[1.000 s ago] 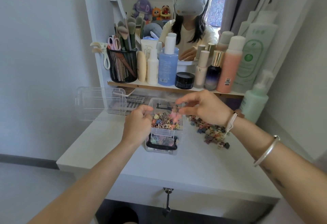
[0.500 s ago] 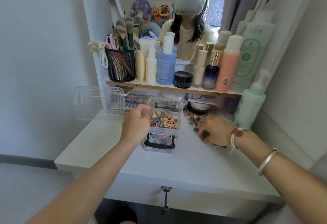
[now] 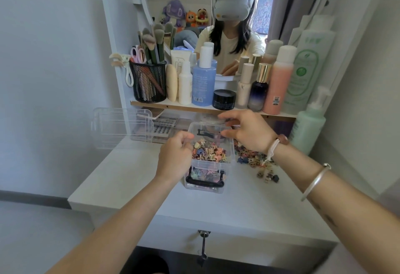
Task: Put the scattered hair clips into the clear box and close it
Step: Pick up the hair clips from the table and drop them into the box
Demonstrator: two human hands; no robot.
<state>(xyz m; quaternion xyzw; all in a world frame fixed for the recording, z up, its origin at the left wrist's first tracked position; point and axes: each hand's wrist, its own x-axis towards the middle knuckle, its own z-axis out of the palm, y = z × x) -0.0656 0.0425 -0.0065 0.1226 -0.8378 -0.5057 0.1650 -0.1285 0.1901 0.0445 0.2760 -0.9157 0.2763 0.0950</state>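
A small clear box [image 3: 203, 187] with black handles stands open in the middle of the white vanity top, holding several small colourful hair clips [image 3: 208, 151]. My left hand [image 3: 175, 159] grips the box's left rim. My right hand [image 3: 246, 133] hovers over the box's far right corner with thumb and fingers apart; I see no clip between them. More scattered hair clips [image 3: 252, 157] lie on the table just right of the box, partly hidden by my right wrist.
A clear plastic lid or tray [image 3: 123, 125] stands at the back left. Above the box, a shelf [image 3: 194, 108] carries bottles, a black jar and a mesh brush cup [image 3: 149, 83]. A green pump bottle [image 3: 307, 128] stands at the right. A mirror behind reflects a person.
My right hand dropped from over the box to the clip pile on the right, then rose back over the box's far side. My left hand stayed on the box rim.
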